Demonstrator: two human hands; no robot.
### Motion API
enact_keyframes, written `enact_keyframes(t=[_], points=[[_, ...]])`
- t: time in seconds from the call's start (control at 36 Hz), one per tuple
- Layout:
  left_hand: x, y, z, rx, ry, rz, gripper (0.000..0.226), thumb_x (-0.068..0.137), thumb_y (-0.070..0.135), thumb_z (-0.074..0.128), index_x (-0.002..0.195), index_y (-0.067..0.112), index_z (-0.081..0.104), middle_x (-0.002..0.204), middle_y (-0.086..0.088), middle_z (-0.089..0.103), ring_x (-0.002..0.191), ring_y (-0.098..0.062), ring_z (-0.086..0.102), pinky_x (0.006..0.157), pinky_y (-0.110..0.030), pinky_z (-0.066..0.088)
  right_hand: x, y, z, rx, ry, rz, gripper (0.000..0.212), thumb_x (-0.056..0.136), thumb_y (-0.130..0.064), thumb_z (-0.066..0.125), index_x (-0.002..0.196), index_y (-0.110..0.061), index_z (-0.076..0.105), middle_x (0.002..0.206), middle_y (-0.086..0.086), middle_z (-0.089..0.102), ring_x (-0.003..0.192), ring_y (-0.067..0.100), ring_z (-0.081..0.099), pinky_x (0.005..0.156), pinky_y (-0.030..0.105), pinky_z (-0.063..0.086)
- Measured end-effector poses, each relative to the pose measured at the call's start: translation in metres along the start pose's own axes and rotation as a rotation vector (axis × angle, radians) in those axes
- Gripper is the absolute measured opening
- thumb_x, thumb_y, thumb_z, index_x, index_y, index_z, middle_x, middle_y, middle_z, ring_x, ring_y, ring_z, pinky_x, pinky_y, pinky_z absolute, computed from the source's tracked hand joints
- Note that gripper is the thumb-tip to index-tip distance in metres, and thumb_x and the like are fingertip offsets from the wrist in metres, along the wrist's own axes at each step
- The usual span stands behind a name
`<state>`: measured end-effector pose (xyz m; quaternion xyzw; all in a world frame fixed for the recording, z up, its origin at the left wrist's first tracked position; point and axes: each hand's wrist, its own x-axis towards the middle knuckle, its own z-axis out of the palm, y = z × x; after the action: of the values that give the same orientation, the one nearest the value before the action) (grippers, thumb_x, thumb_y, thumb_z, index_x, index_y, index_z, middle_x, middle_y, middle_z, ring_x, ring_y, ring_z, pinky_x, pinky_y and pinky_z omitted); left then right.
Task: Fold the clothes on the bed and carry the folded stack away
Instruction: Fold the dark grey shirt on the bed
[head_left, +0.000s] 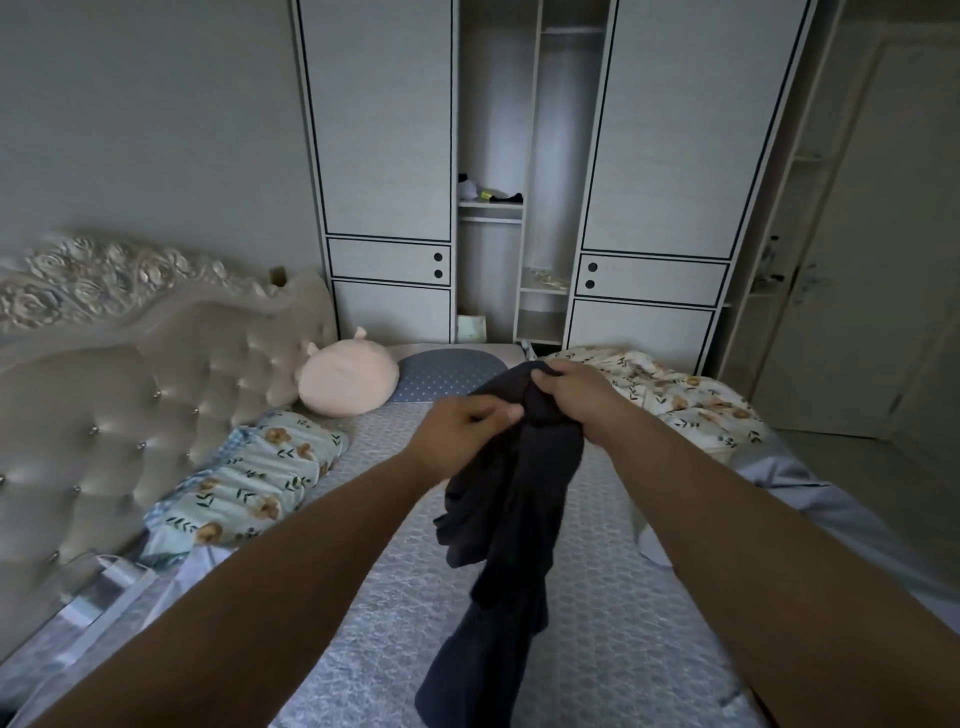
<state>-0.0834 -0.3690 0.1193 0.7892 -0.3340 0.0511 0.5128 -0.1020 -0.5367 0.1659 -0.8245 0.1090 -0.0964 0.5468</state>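
A dark navy garment (511, 499) hangs bunched in the air above the bed (395, 597), its lower end trailing toward the near edge. My right hand (571, 397) grips its top bunch from the right. My left hand (462, 431) pinches the fabric just left of that, fingers curled on the cloth. Both arms reach out over the grey patterned mattress cover.
A floral pillow (249, 483) and a pink round plush (348, 382) lie by the tufted headboard (130, 395) on the left. A blue pillow (447, 374) and a floral quilt (675, 400) sit at the far side. A white wardrobe (389, 156) stands behind, a door (883, 260) at right.
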Motion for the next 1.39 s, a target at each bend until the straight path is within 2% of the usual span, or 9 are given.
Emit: enact_keyframes(t=[0.17, 0.33, 0.61, 0.75, 0.92, 1.14, 1.22, 1.28, 1.39], points=[[0.008, -0.008, 0.003, 0.086, -0.061, -0.039, 0.080, 0.070, 0.033, 0.083, 0.137, 0.037, 0.039, 0.119, 0.027, 0.047, 0.108, 0.009, 0.044, 0.091, -0.008, 0.033, 0.000, -0.008, -0.014, 0.174, -0.074, -0.058, 0.030, 0.094, -0.020, 0.058, 0.123, -0.013, 0.059, 0.122, 0.008, 0.062, 0.096, 0.016, 0.063, 0.084, 0.026, 0.052], [0.015, -0.009, 0.016, -0.105, -0.140, -0.294, 0.010, 0.089, 0.034, 0.065, 0.096, 0.029, 0.069, 0.100, 0.005, 0.070, 0.096, -0.014, 0.064, 0.084, -0.025, 0.046, -0.003, -0.027, -0.035, 0.416, -0.036, -0.061, 0.032, 0.094, -0.018, 0.057, 0.126, -0.011, 0.055, 0.100, 0.001, 0.067, 0.084, 0.012, 0.064, 0.072, 0.022, 0.053], [0.032, 0.010, 0.013, -0.105, -0.103, -0.263, 0.027, 0.100, 0.032, 0.046, 0.111, 0.018, 0.067, 0.112, -0.004, 0.068, 0.103, -0.019, 0.061, 0.096, -0.032, 0.044, -0.007, -0.003, -0.059, -0.455, 0.321, -0.349, 0.036, 0.087, -0.038, 0.063, 0.121, -0.027, 0.060, 0.102, 0.002, 0.054, 0.101, 0.019, 0.054, 0.081, 0.023, 0.036], [0.044, 0.026, 0.012, -0.085, -0.061, -0.211, 0.020, 0.096, 0.026, 0.055, 0.084, 0.019, 0.069, 0.080, 0.006, 0.071, 0.076, -0.006, 0.062, 0.069, -0.015, 0.048, -0.016, -0.009, -0.042, -0.614, 0.025, -0.424, 0.057, 0.068, -0.063, 0.070, 0.120, -0.044, 0.059, 0.101, -0.007, 0.049, 0.096, 0.009, 0.051, 0.087, 0.027, 0.042], [0.047, 0.028, 0.003, -0.119, -0.030, -0.061, 0.018, 0.089, 0.017, 0.064, 0.071, 0.021, 0.062, 0.064, 0.009, 0.058, 0.057, 0.003, 0.051, 0.059, -0.013, 0.040, -0.008, -0.014, -0.034, -0.537, -0.139, -0.333, 0.034, 0.071, -0.039, 0.079, 0.092, -0.013, 0.073, 0.087, 0.007, 0.071, 0.086, 0.022, 0.065, 0.076, 0.031, 0.048], [0.017, -0.013, -0.019, -0.142, 0.047, -0.167, 0.014, 0.099, 0.029, 0.045, 0.089, 0.029, 0.054, 0.087, 0.011, 0.055, 0.075, 0.011, 0.052, 0.071, -0.009, 0.039, 0.008, -0.020, -0.038, -0.423, -0.024, -0.301, 0.011, 0.079, -0.028, 0.075, 0.088, -0.023, 0.072, 0.073, -0.009, 0.064, 0.065, -0.002, 0.054, 0.051, 0.005, 0.037], [0.004, -0.025, -0.024, -0.110, -0.181, -0.308, 0.029, 0.101, 0.039, 0.033, 0.108, 0.024, 0.057, 0.101, 0.003, 0.058, 0.088, 0.012, 0.055, 0.083, -0.006, 0.039, 0.011, -0.022, -0.039, -0.377, 0.008, -0.332, 0.009, 0.079, -0.028, 0.074, 0.085, -0.023, 0.070, 0.069, -0.014, 0.060, 0.064, -0.006, 0.051, 0.046, 0.003, 0.034], [0.000, -0.037, -0.025, 0.032, -0.329, -0.472, 0.059, 0.095, 0.058, 0.028, 0.132, 0.019, 0.051, 0.128, 0.000, 0.055, 0.116, -0.008, 0.051, 0.105, -0.026, 0.035, 0.010, -0.024, -0.039, -0.382, 0.001, -0.345, 0.010, 0.080, -0.030, 0.074, 0.085, -0.023, 0.069, 0.071, -0.013, 0.060, 0.065, -0.005, 0.051, 0.048, 0.003, 0.034], [0.001, -0.046, -0.015, 0.142, -0.433, -0.601, 0.073, 0.088, 0.067, 0.035, 0.140, 0.016, 0.046, 0.140, -0.003, 0.048, 0.129, -0.020, 0.043, 0.105, -0.030, 0.030, 0.010, -0.030, -0.039, -0.351, -0.033, -0.366, 0.009, 0.081, -0.027, 0.073, 0.086, -0.021, 0.069, 0.073, -0.009, 0.062, 0.064, -0.003, 0.054, 0.050, 0.004, 0.037]])
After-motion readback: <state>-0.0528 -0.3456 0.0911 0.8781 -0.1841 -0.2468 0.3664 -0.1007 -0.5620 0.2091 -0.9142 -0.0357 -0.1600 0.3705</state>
